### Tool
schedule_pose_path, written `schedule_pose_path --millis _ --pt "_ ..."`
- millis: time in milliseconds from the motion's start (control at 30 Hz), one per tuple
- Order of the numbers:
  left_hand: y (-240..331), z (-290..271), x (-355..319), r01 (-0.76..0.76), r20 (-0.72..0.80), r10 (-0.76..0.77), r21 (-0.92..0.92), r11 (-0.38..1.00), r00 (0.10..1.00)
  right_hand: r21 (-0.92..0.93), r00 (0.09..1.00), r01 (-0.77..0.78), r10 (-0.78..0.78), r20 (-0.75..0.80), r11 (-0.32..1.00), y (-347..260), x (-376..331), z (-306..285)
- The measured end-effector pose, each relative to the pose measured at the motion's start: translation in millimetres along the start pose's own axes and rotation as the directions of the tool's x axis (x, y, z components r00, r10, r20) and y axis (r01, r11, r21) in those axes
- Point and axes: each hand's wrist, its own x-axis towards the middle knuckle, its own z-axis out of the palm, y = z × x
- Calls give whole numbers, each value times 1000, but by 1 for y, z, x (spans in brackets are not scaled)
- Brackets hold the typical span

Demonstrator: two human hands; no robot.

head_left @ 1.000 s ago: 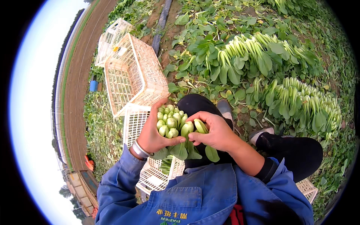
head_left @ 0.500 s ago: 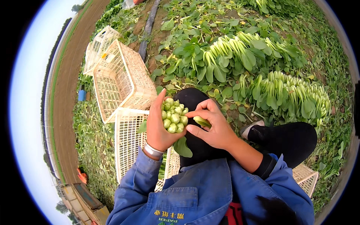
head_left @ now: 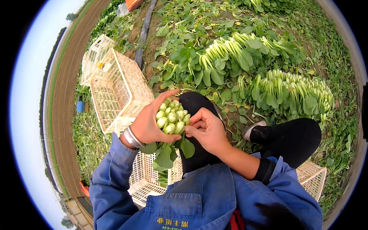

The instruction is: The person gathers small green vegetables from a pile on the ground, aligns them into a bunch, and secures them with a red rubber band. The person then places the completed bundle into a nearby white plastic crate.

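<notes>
A bunch of bok choy (head_left: 171, 116), its pale rounded bases turned up toward me, fills the grasp of my left hand (head_left: 146, 122). The fingers wrap round the far side and the thumb presses the near side, while green leaves (head_left: 165, 155) hang below. Against the bunch's right edge, my right hand (head_left: 207, 131) has thumb and forefinger pinched together, the other fingers curled. What lies between those fingertips is hidden. Under the bunch stands a cream plastic crate (head_left: 140, 178) with some green leaves inside.
More cream crates (head_left: 132, 74) stand at the left, and another crate (head_left: 312, 178) is at the lower right. Harvested bok choy lies in rows (head_left: 293, 92) on the leafy ground. A dark hose (head_left: 143, 32) runs at the far left. My bent knees (head_left: 295, 143) flank the work.
The bunch has tilted and shifted slightly left and down with my left hand, showing more hanging leaves. The loose green piece in my right hand is gone from sight; its fingertips now meet the bunch.
</notes>
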Motion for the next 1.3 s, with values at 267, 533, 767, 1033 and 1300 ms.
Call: schedule_pose_path --millis 267,533,767,1033,1300 --pt "4 34 -4 -292 -30 350 486 824 936 -728 899 420 -360 250 543 -17 -10 -25" --pt "-8 102 -12 -211 -350 418 499 841 838 -708 714 626 -605 353 326 -30 2 -16" --pt "18 118 -9 8 -509 168 325 946 845 -557 741 532 -669 -59 638 -129 -57 -161" --pt "10 119 -2 23 -537 93 204 979 838 -647 597 -748 -276 -754 150 108 -208 -450" --pt "16 122 -5 31 -538 81 195 980 839 -415 359 -846 -217 -908 335 148 -185 -440"
